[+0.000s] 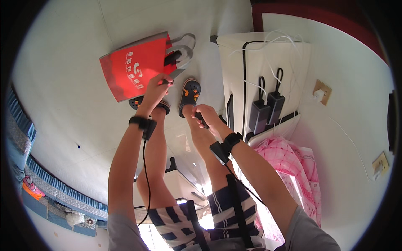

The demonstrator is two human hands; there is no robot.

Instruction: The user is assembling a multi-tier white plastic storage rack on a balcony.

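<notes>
While our left hand (155,88) pinches the red bag (135,67) by its lower corner above the floor, our right hand (205,117) clenches a dark object; steady grip advised.

We note a red bag (134,69) with white print and grey handles (186,48) on the white floor (71,100). We see dark navy clogs (189,93) with orange spots. We record shorts (201,221) in navy and white stripes, crossed by black straps (236,205). Each wrist carries a black band (140,122) with a black cable (144,175). The cabinet (259,62) is white with a black outline and holds two black chargers (266,109) with white cords. The cloth (289,167) shows a pink and white check. The bedding (54,196) at the left is blue with floral patches.
</notes>
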